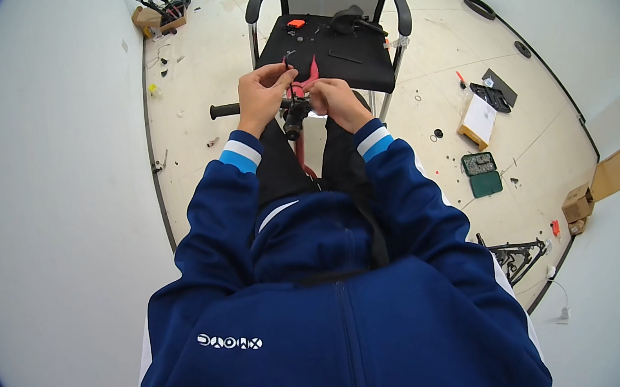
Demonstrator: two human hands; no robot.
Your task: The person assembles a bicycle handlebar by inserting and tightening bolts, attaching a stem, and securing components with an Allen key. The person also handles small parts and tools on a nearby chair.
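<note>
Between my knees stands a small red bicycle frame [301, 155] with a black handlebar; its left grip [225, 111] sticks out beside my left wrist. My left hand [262, 96] is closed in a pinch on a thin black cable [290, 77] above the handlebar's middle. My right hand [339, 102] has its fingers bent together close to the black stem clamp [295, 119]; what they hold is too small to make out. A red forked part [311, 72] shows just beyond my fingertips, against the chair seat.
A black office chair [341, 46] faces me, with an orange item [296, 24] and a black bicycle saddle [349, 20] on its seat. Right on the floor lie a green case [486, 183], a white-topped box [479, 122] and a black frame [521, 257]. A cardboard box [170, 19] stands far left.
</note>
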